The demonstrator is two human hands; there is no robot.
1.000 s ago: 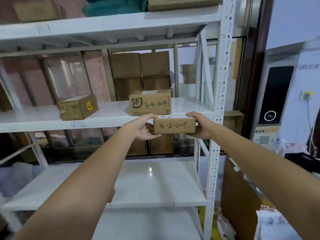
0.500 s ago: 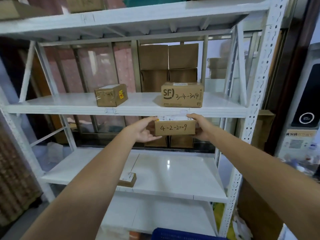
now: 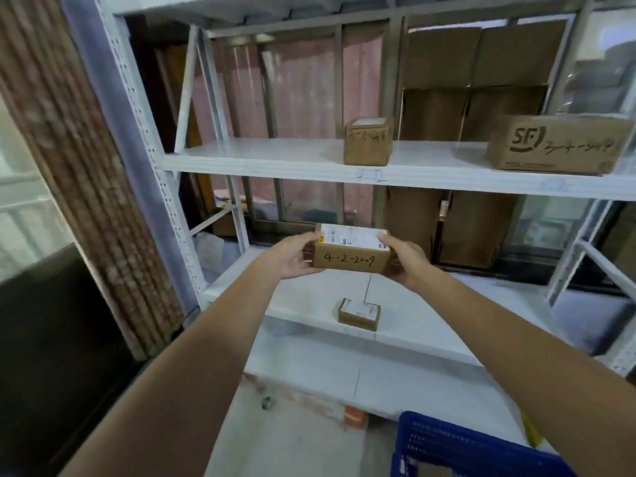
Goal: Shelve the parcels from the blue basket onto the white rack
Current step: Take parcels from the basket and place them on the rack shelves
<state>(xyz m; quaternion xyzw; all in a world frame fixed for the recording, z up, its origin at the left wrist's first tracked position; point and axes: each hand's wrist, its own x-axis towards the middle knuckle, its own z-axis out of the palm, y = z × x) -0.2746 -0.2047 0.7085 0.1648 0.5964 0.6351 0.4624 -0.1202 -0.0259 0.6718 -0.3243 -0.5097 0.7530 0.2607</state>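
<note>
Both arms outstretched, left hand and right hand grip parcel ends

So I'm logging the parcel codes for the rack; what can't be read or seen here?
- Cube box code: head view, motion blur smears it.
- SF box code: blurred, and the right edge cuts the box off.
- Small box: label too small.
- Basket contents: bottom edge cuts it off.
- Held box: printed label too small.
</note>
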